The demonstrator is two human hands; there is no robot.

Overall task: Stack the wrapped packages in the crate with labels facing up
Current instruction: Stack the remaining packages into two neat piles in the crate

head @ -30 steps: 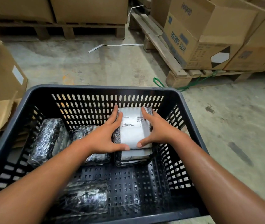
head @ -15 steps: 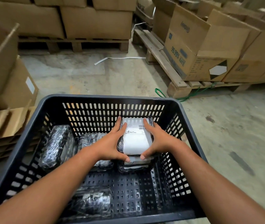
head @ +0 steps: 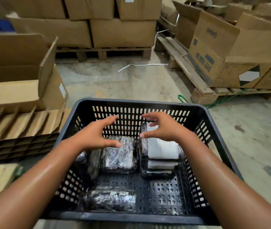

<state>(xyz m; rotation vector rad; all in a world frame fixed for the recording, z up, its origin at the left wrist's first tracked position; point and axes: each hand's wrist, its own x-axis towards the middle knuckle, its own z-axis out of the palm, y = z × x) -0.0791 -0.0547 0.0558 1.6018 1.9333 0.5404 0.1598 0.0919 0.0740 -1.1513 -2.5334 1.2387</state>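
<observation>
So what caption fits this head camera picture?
Two open hands, left and right, hover above shiny plastic-wrapped packages inside a black slotted plastic crate.

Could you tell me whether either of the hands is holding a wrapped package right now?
No, the left hand and right hand hover open and empty above the plastic-wrapped packages in the black perforated plastic crate.

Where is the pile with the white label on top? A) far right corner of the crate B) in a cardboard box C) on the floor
A: the labelled stack sits inside the black crate, at its far right, under the open right hand.
</observation>
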